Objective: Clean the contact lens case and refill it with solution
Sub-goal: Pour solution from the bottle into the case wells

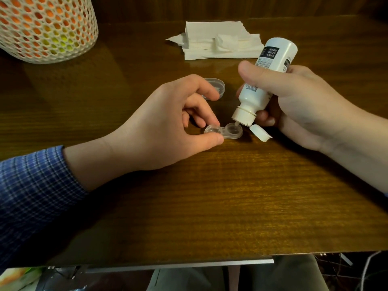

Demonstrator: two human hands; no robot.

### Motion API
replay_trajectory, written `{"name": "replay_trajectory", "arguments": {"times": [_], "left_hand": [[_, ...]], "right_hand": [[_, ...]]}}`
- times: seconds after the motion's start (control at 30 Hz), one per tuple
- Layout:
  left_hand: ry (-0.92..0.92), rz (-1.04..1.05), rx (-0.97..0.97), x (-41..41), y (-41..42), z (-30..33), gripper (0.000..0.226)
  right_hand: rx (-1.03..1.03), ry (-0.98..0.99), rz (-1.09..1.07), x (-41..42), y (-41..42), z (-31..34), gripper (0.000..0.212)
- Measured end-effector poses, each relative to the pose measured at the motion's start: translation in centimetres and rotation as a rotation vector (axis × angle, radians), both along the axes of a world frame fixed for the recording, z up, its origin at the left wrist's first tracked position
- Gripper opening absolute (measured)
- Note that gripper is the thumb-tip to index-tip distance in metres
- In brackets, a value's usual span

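Blue checked sleeve; the other forearm apparently bare.

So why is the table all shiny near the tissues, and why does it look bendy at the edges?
In the head view, light glints off the glossy table, making a pale sheen just below the tissues. The wide lens curves the table's front edge. The corners go dark, and the bottle in the right hand looks slightly soft. The left hand casts a shadow beside the lens case.

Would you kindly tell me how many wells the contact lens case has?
2: the left well is pinched by the left hand; the right well sits under the solution bottle nozzle.
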State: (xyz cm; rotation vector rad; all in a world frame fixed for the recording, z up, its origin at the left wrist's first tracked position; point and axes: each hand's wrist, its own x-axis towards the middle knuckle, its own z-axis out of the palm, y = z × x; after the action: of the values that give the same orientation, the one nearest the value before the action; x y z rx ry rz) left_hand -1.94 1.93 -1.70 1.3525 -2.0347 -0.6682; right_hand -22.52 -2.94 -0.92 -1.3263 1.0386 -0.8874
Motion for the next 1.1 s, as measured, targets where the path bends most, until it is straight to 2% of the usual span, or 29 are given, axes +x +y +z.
{"name": "replay_trajectory", "arguments": {"times": [0.87,1.1], "left_hand": [[0.007,0.005,-0.002,0.04,-0.05,-0.07,0.059],[0.003,0.003,-0.004,0.04,-0.05,-0.08,0.059]], "right_hand": [[0.019,-0.002,-0.025,0.07,-0.16,0.15,0.035],[0.007,0.015,-0.011,-0.04,-0.17,0.02,0.03]]}}
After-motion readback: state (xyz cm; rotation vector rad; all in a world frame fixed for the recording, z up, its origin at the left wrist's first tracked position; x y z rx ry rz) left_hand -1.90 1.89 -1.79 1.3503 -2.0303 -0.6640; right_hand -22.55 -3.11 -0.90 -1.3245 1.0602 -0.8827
